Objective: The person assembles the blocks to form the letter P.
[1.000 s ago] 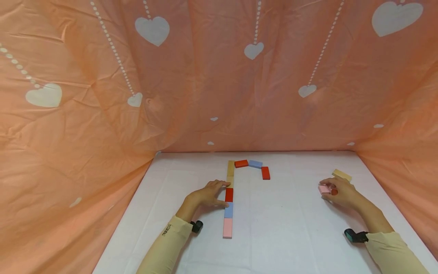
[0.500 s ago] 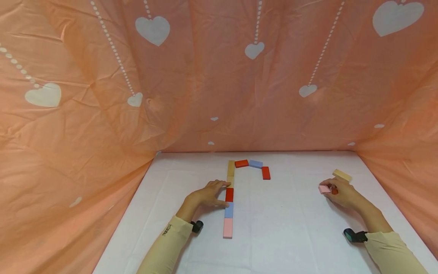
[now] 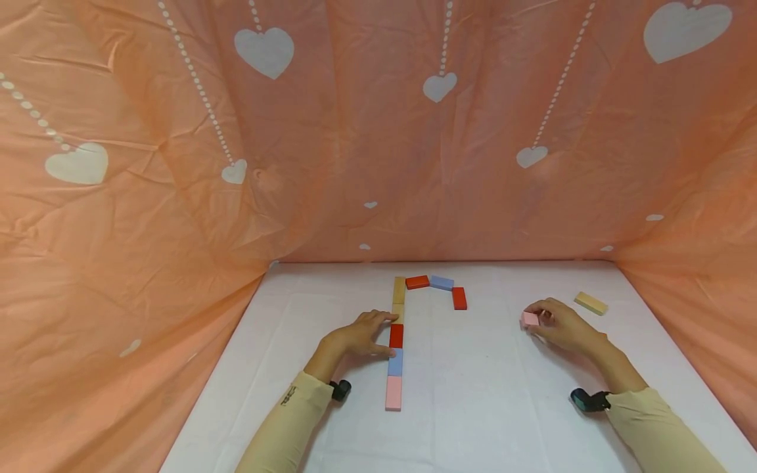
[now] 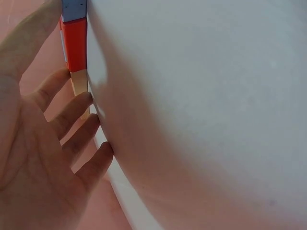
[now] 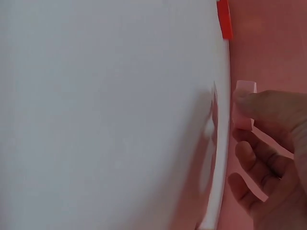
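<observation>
My right hand [image 3: 564,326] pinches a small pink block [image 3: 529,319] between thumb and fingertips, over the right part of the table. In the right wrist view the pink block [image 5: 245,105] is under my thumb, with the other fingers loosely bent below. My left hand [image 3: 359,335] lies beside a straight row of blocks, fingers spread and relaxed. Its index fingertip reaches a wooden block [image 3: 398,310] and its thumb tip a blue block [image 3: 395,363]. Between those two sits a red block [image 3: 396,336]. A flat pink block [image 3: 393,393] ends the row nearest me.
Another wooden block [image 3: 399,289] tops the row. From there a red block [image 3: 416,282], a blue block [image 3: 441,282] and a second red block [image 3: 459,299] bend rightward. One loose wooden block [image 3: 591,303] lies at the far right. Orange cloth [image 3: 461,197] surrounds the white table [image 3: 485,394].
My right hand has moved left with the pink block, away from the loose wooden block, which now shows fully. My left hand and the row have stayed in place.
</observation>
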`<action>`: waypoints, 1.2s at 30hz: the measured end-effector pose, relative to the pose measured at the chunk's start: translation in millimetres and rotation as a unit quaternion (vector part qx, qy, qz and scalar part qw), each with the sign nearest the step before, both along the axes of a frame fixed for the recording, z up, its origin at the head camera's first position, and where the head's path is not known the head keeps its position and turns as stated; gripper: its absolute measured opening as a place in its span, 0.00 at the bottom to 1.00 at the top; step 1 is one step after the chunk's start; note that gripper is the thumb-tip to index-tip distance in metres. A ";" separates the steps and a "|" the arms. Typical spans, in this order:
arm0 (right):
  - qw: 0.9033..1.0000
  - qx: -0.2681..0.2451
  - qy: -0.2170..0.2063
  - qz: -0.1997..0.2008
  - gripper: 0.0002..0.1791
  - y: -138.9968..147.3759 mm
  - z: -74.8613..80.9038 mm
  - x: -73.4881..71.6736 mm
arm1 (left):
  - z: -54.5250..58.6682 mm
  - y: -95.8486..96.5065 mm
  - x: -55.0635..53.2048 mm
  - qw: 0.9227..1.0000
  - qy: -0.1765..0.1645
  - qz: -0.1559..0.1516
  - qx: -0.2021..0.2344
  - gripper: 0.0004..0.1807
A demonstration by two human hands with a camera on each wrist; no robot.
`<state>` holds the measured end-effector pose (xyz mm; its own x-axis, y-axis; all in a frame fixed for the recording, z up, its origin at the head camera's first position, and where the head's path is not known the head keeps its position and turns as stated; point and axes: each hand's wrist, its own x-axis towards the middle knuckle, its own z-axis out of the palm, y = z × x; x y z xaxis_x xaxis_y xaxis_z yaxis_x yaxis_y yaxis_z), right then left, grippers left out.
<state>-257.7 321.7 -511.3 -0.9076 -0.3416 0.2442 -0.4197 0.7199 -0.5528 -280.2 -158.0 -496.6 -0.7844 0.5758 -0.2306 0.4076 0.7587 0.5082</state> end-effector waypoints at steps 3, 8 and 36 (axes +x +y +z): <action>1.000 -0.009 -0.008 0.005 0.19 -11.2 1.5 -3.1 | -0.2 0.0 -0.2 1.000 0.001 0.000 -0.003 0.48; 0.999 -0.014 -0.038 0.007 0.19 -30.5 6.2 -8.1 | 0.6 0.1 0.2 1.000 0.000 0.003 -0.004 0.48; 0.994 -0.038 -0.051 0.093 0.18 -137.1 -1.5 -29.5 | 2.1 1.3 0.7 1.000 0.002 0.002 -0.002 0.47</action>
<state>-287.2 184.5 -512.8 -0.8518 -0.4896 0.1862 -0.4807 0.5892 -0.6495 -279.6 -156.7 -494.5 -0.7875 0.5719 -0.2296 0.4073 0.7626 0.5025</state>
